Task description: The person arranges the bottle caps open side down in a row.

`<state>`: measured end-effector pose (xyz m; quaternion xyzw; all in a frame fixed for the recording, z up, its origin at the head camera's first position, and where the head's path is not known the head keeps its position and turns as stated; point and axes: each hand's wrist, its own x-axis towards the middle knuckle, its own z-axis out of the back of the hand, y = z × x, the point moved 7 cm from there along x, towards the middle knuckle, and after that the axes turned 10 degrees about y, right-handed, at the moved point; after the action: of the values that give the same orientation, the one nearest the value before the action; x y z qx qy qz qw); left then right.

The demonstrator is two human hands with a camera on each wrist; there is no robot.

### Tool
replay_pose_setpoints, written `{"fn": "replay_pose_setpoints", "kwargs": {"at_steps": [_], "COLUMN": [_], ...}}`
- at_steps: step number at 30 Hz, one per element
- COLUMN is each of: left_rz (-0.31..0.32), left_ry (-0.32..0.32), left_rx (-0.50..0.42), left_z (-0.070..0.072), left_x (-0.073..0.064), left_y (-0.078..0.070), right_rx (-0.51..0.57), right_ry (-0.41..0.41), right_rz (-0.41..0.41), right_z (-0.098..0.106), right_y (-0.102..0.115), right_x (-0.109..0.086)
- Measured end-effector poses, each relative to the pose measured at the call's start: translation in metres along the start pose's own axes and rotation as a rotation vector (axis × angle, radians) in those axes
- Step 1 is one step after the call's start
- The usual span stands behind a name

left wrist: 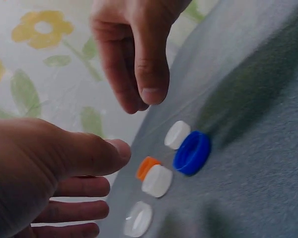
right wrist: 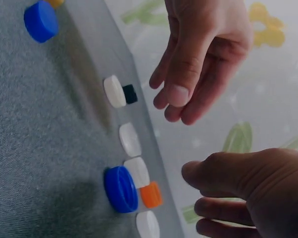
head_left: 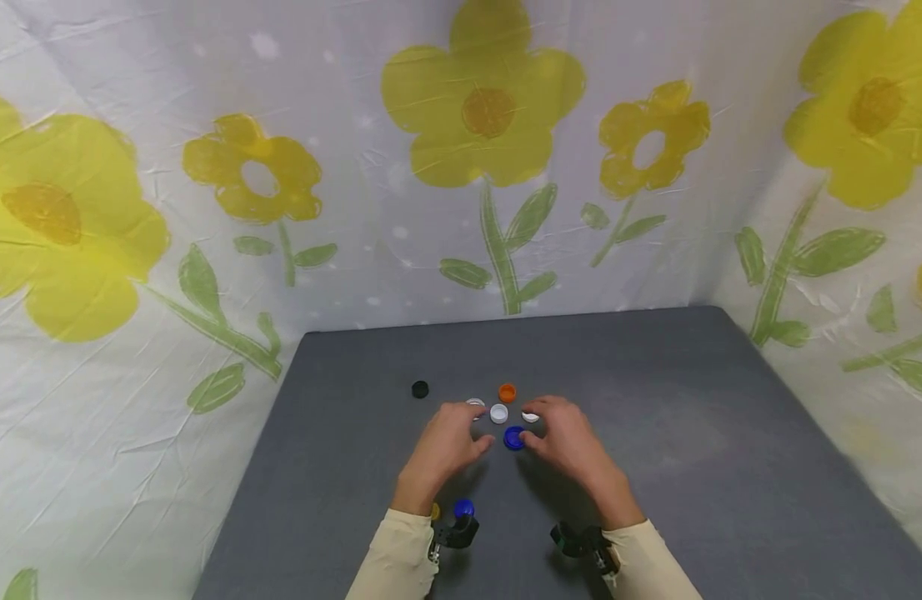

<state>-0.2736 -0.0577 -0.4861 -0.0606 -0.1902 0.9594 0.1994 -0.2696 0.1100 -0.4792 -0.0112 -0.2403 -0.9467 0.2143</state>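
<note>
Several bottle caps lie on the dark grey table beneath both hands. My left hand hovers with loosely bent fingers near a white cap, holding nothing. Facing it, my right hand is also raised and holds nothing; its fingers partly cover another white cap in the head view. Between the hands are a middle white cap and a larger blue cap, hollow side visible. An orange cap sits just behind them. Both wrist views show gaps between the fingertips and the caps.
A black cap lies farther back on the left. Nearer the body, by the left wrist, are a second blue cap and a partly hidden yellow cap. A flower-printed curtain hangs behind the grey table.
</note>
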Motion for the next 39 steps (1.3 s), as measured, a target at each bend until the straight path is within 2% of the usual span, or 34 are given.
{"fn": "replay_pose_setpoints", "kwargs": {"at_steps": [5, 11, 18, 28, 34, 39], "left_rz": [-0.010, -0.029, -0.012, -0.024, -0.030, -0.044], "left_ry": [0.017, -0.006, 0.000, -0.046, -0.076, -0.085], "left_rx": [0.026, 0.056, 0.089, 0.203, 0.208, 0.164], "left_z": [-0.013, -0.021, -0.032, -0.046, -0.047, -0.048], "left_x": [0.011, 0.019, 0.025, 0.028, 0.031, 0.030], "left_y": [-0.004, -0.009, -0.011, -0.013, -0.014, -0.013], "right_rx": [-0.019, -0.029, -0.043, -0.064, -0.068, -0.046], "right_ry": [0.017, 0.017, 0.016, -0.003, -0.023, -0.038], "right_rz": [-0.027, -0.070, -0.095, -0.128, -0.145, -0.121], "right_z": [-0.010, -0.021, -0.032, -0.039, -0.039, -0.038], "right_y": [-0.009, -0.017, -0.023, -0.023, -0.022, -0.024], "right_x": [0.000, 0.000, 0.000, -0.001, -0.001, -0.002]}}
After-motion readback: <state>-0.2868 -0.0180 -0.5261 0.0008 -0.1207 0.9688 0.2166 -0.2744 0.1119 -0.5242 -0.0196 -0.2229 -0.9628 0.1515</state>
